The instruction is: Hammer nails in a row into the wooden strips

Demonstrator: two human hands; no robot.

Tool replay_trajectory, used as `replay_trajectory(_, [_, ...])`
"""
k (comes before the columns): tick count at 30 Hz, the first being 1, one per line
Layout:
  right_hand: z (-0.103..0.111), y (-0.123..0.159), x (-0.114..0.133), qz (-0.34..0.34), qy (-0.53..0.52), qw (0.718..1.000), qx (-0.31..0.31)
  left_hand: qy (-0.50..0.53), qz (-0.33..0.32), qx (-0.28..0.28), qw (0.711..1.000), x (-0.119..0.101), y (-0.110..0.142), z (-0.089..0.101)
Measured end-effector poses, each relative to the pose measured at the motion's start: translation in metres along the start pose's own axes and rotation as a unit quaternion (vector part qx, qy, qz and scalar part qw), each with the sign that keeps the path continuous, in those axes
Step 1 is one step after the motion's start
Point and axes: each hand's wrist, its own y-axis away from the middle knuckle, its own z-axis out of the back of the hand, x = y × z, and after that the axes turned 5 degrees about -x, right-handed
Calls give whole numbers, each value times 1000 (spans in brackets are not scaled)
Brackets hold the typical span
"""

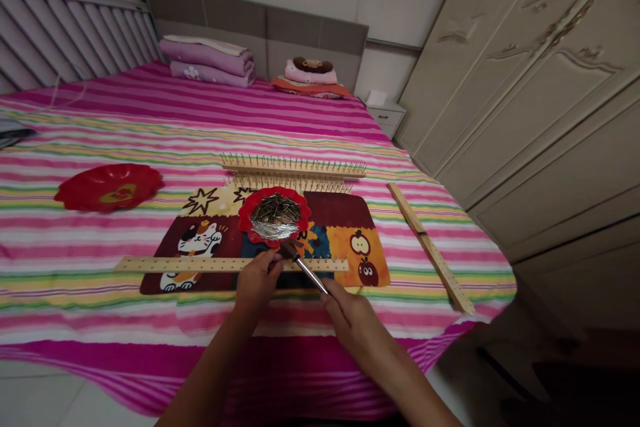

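Note:
My right hand [353,320] is closed round the silver handle of a hammer [311,273]. Its dark head is over a pale wooden strip with holes [200,265], close to my left fingertips. My left hand [257,280] is pinched at this strip; whatever lies between the fingers is too small to make out. Toward the strip's right end, a few small nails stand up. Just beyond my hands, a red scalloped dish [245,213] holds a heap of nails [275,212], darker at the back and silvery in front. Strip and dish rest on a patterned mat [345,210].
Behind the dish lie wooden strips studded with upright nails [295,172]. More strips, bound by a dark band, lie at right [435,257]. At left is another red dish [107,188]. Folded bedding [210,61] sits at the far end of the striped bed [100,307]; wardrobes [525,80] stand right.

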Motion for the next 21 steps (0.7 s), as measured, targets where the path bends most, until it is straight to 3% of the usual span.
replay_trajectory(3, [5, 14, -9, -40, -74, 995, -53, 14, -3, -8, 1000, -1, 2, 0])
replay_trajectory(5, [7, 25, -21, -106, -147, 976, -120, 28, -9, -12, 1000, 0, 3, -1])
replay_trajectory(8, [6, 40, -48, -252, -280, 901, -216, 57, -15, -10, 998, 1, 2, 2])
replay_trajectory(10, [4, 48, -69, -309, -347, 848, -255, 58, -23, -32, 998, 1, -3, 9])
replay_trajectory(14, [-2, 56, -104, -316, -416, 805, -281, -48, -75, -81, 993, -6, -29, 25])
replay_trajectory(17, [-6, 57, -116, -304, -439, 797, -283, -190, -97, -16, 977, -17, -55, 30])
replay_trajectory(21, [-8, 55, -120, -303, -447, 794, -279, -318, -72, 68, 943, -31, -79, 26])
